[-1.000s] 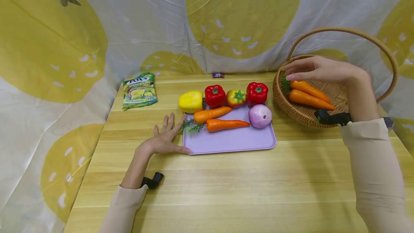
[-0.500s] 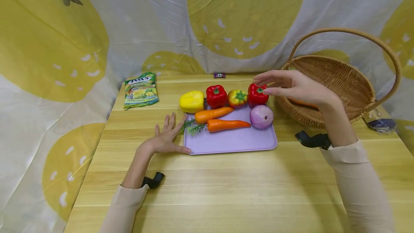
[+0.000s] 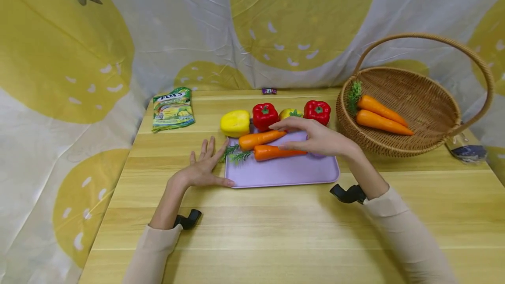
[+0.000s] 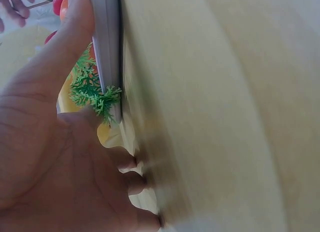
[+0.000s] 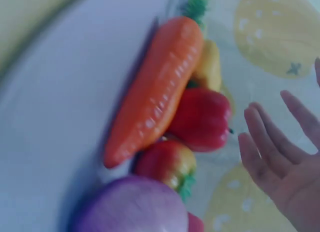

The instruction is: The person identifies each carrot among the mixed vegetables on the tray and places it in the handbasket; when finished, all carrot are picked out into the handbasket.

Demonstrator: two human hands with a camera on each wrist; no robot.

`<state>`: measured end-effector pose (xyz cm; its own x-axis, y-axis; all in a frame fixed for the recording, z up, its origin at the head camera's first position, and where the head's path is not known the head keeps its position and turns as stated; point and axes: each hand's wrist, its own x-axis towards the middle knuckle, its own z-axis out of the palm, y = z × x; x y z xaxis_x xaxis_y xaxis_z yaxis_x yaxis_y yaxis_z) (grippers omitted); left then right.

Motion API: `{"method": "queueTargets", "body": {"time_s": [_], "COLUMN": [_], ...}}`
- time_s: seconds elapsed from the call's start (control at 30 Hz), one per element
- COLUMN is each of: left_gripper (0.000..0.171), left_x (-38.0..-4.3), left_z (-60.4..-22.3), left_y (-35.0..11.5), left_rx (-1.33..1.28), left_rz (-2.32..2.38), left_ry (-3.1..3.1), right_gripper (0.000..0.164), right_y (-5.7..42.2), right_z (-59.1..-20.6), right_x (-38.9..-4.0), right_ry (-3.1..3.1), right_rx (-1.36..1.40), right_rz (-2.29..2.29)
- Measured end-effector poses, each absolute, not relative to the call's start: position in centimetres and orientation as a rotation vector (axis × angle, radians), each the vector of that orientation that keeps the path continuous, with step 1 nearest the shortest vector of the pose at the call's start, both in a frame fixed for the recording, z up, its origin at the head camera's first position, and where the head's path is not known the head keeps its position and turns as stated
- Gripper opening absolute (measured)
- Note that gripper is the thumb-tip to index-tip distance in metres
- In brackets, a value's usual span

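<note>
My left hand (image 3: 202, 169) lies with spread fingers at the left edge of a lilac tray (image 3: 284, 174), its thumb touching the near corner. Above the tray's right half hovers my right hand (image 3: 321, 137), fingers relaxed and holding nothing, close to two carrots: a rear carrot (image 3: 258, 139) and a front carrot (image 3: 272, 152). Along the tray's back stand a yellow bell pepper (image 3: 235, 124), a red bell pepper (image 3: 263, 116), a red-and-yellow tomato-like piece (image 5: 162, 164) and another red bell pepper (image 3: 317, 109). The right hand mostly covers a purple onion (image 5: 135, 207) in the head view.
A wicker basket (image 3: 430, 117) with a tall handle stands at the right, two carrots (image 3: 380, 119) inside. Behind it lies a dark clear-wrapped item (image 3: 467, 150). A green candy bag (image 3: 172, 111) is at the back left, and a small purple wrapper (image 3: 269, 91) lies by the curtain.
My right hand has moved left from over the basket, past the right red pepper, to above the tray's carrots. The basket's two carrots are uncovered. My left hand stays at the tray edge.
</note>
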<state>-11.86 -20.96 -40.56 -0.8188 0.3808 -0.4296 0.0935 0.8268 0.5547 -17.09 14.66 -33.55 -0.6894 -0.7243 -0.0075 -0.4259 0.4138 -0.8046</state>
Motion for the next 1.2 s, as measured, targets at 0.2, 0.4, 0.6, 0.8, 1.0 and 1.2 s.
{"method": "queueTargets", "body": {"time_s": [0.2, 0.4, 0.6, 0.8, 1.0, 1.2], "left_gripper": [0.128, 0.132, 0.131, 0.13, 0.125, 0.126], "left_x": [-12.0, -12.5, -12.8, -12.1, -11.9, -12.0], "left_z": [-40.7, -42.8, -43.6, -41.3, -40.6, -40.6], "left_y": [-21.0, -21.8, -22.1, -21.4, -20.9, -20.9], "left_rx": [0.34, 0.355, 0.35, 0.348, 0.339, 0.339], "left_rz": [0.69, 0.714, 0.711, 0.732, 0.678, 0.684], "left_ry": [2.471, 2.504, 2.522, 2.474, 2.479, 2.48], "right_gripper": [0.05, 0.043, 0.041, 0.04, 0.041, 0.039], "right_y": [13.3, 12.7, 12.0, 11.5, 11.3, 11.0], "right_z": [-35.9, -37.4, -38.5, -39.0, -39.1, -39.5], "right_x": [-17.0, -17.4, -17.8, -17.9, -18.0, -18.4], "right_ry": [2.334, 2.368, 2.378, 2.351, 2.327, 2.325], "right_rx": [-0.972, -0.915, -0.861, -0.848, -0.854, -0.897], "right_rz": [-1.207, -1.248, -1.264, -1.254, -1.241, -1.238]}}
